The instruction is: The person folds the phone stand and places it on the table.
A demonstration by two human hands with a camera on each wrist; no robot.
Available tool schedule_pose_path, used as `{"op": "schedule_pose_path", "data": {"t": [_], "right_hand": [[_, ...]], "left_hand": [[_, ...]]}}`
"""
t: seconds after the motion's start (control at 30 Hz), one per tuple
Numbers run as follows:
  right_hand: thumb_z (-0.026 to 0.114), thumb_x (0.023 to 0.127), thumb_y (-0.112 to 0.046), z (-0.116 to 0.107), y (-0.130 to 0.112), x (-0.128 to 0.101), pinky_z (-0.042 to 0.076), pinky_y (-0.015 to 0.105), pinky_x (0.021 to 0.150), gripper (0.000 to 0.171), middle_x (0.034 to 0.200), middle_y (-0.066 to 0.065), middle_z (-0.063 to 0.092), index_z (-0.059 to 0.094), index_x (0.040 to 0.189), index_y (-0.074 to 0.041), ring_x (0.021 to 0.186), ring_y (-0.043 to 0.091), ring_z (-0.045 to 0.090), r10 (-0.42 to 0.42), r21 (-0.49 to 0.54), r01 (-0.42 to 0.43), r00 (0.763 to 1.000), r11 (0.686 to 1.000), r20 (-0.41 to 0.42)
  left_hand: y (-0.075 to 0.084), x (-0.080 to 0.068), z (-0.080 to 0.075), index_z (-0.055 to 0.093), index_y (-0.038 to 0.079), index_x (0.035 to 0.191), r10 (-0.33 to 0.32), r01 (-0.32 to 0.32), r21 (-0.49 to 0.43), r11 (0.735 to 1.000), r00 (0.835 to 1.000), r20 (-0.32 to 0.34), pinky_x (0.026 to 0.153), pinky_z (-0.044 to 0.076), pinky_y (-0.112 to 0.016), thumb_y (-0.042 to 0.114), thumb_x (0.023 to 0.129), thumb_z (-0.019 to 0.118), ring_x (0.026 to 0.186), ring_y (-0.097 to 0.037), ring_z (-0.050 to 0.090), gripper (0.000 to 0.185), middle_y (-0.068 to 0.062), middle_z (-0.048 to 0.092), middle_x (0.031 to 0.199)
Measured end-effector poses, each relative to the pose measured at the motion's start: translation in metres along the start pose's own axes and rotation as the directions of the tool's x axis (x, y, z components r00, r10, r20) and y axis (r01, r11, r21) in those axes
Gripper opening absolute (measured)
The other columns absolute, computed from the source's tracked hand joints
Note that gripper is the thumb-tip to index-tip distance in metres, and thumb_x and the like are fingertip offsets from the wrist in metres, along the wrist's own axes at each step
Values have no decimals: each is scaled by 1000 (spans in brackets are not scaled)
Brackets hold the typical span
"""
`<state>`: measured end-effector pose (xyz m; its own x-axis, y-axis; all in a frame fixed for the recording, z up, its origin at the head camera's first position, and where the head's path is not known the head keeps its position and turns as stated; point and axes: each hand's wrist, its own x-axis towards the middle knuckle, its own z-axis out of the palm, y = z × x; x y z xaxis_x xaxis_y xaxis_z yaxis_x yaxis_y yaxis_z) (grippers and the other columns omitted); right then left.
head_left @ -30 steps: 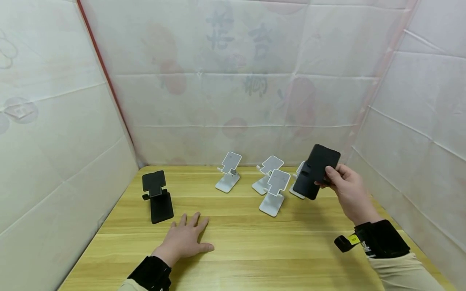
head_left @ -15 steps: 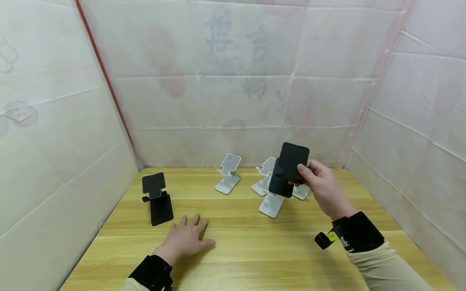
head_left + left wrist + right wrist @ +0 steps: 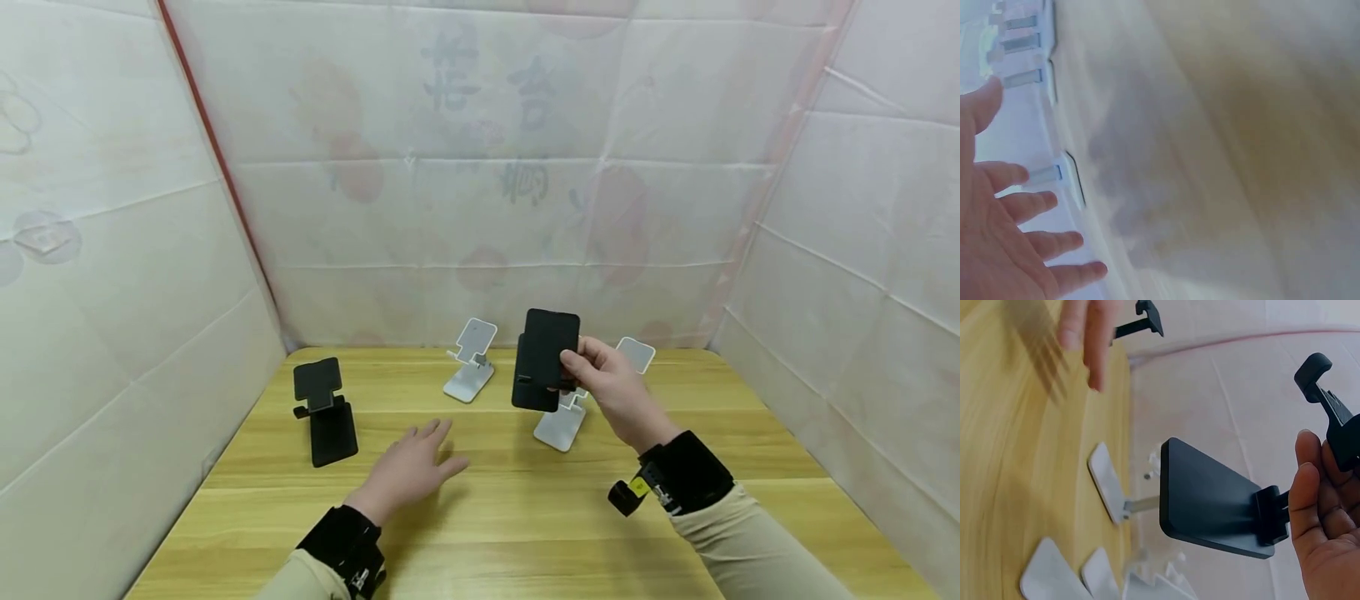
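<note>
Head view puts your right hand (image 3: 609,385) right of center, fingers curled around a black phone stand (image 3: 545,370) held up above the wooden table (image 3: 525,517). Your left hand (image 3: 411,471) is lower left of center, fingers spread and relaxed, holding nothing. White stands (image 3: 471,369) sit behind, and another black stand (image 3: 324,410) rests at mid-left.

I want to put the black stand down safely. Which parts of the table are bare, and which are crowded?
The near edge of the table, between both forearms, is bare, and so is the right side beyond the right hand. Another free strip lies between the black stand on the table and the left hand. The far middle is crowded with white stands.
</note>
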<state>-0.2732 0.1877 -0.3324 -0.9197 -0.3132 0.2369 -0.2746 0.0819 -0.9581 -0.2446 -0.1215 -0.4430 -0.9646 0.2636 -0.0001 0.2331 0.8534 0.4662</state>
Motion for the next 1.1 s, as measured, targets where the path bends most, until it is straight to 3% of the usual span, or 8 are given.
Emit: {"op": "schedule_pose_path", "data": {"t": [0.13,0.27,0.43,0.63,0.7,0.8,0.9,1.1], "right_hand": [[55,107,-25,14,3,5,56,34,87,27,95,4,64,53,96,-1,92,19,64,9,16,-9,1000,1000,19],[56,107,-23,26,6,9,55,34,90,28,93,5,61,50,91,-2,91,19,62,22,15,-22,999,1000,32],[56,107,-22,37,12,13,55,31,86,24,94,5,63,56,99,0,91,18,63,19,34,-21,998,999,65],[56,107,-22,42,18,16,57,32,87,26,98,4,66,61,111,3,92,17,65,2,22,-5,994,1000,110],[56,107,-22,42,19,17,57,33,89,26,100,4,68,61,113,3,93,18,66,6,3,-6,994,1000,112],[56,107,-24,41,20,17,56,36,92,27,103,5,68,63,116,1,97,20,66,18,-36,-15,994,999,110],[57,107,-26,39,21,17,55,37,92,28,104,6,67,64,117,-1,98,23,64,37,-72,-29,993,997,110],[58,106,-24,40,25,18,55,37,87,24,94,5,65,65,112,-1,91,24,61,60,-96,-49,992,994,111]], "left_hand": [[12,13,0,33,12,161,-32,28,-202,979,999,-12,118,37,-60,68,97,51,144,-41,42,87,-15,43,159],[25,24,-4,30,10,162,-37,20,-434,901,999,-32,117,39,-56,65,100,49,141,-38,46,85,-17,49,154],[35,32,-9,28,7,162,-12,0,-685,728,1000,-13,108,51,-50,59,101,54,136,-35,53,84,-19,53,149],[39,39,-9,38,2,157,39,-18,-847,531,999,3,98,59,-44,34,104,61,122,-35,65,66,-24,62,137],[38,41,-8,43,0,154,19,-8,-886,463,1000,1,95,60,-43,24,103,64,113,-34,69,59,-25,66,130],[37,42,-9,47,-2,149,-37,2,-923,385,999,-13,91,62,-42,13,100,67,104,-33,73,55,-27,68,124],[35,42,-11,46,-4,148,-92,15,-933,359,996,-20,88,63,-41,7,98,67,101,-34,74,56,-27,68,123],[33,42,-14,50,-7,141,-141,41,-925,378,990,-13,85,64,-42,4,97,68,100,-34,74,49,-29,67,123]]}}
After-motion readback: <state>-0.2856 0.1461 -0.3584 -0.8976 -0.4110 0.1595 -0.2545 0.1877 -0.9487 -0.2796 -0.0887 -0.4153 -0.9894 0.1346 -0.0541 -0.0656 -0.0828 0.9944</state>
